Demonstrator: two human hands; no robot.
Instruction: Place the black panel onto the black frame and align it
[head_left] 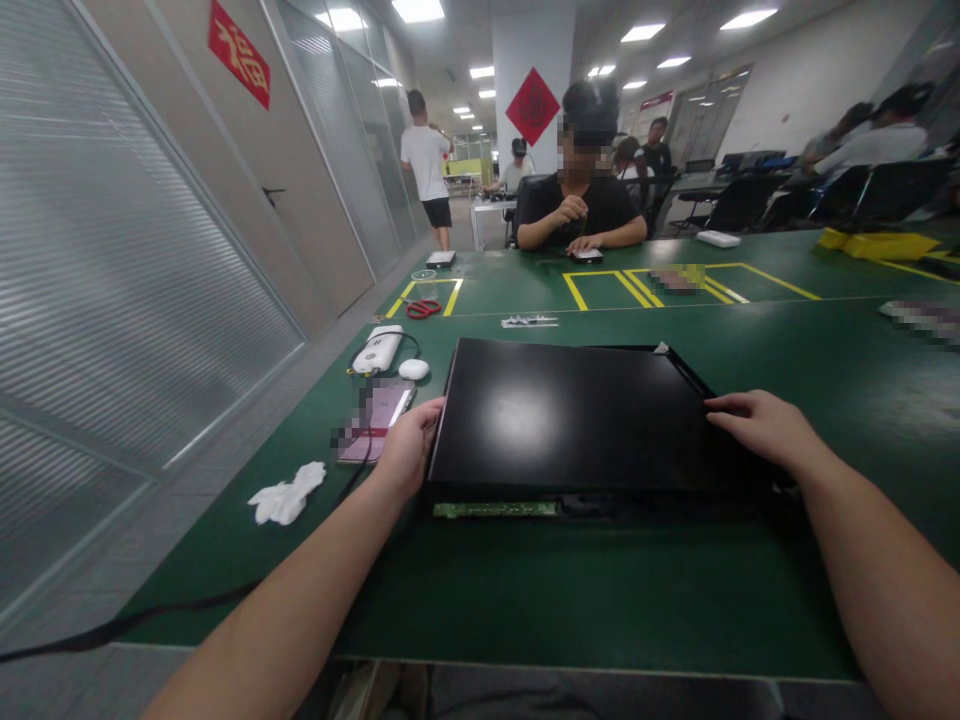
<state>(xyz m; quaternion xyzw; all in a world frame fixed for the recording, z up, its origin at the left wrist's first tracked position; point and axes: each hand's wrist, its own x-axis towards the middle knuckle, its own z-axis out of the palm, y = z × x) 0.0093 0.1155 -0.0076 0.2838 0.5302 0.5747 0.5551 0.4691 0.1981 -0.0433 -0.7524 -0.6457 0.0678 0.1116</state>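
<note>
A flat black display panel [555,420] lies in front of me on the green table, with a strip of green circuit board [495,509] showing along its near edge. Under it and to its right, a black frame [688,368] sticks out, and the panel sits askew over it. My left hand [411,445] grips the panel's left edge, thumb on the near side, fingers partly hidden. At the right side, my right hand [761,425] is closed with thumb and fingertips on the frame's edge. A small white piece [661,348] shows at the frame's far corner.
Left of the panel are a phone [379,415], a white power bank [379,348] with a cable, a white earbud case [414,370] and crumpled tissue [289,493]. Beyond lie red-handled scissors [424,309] and small metal parts [529,321]. A person [581,190] sits across the table.
</note>
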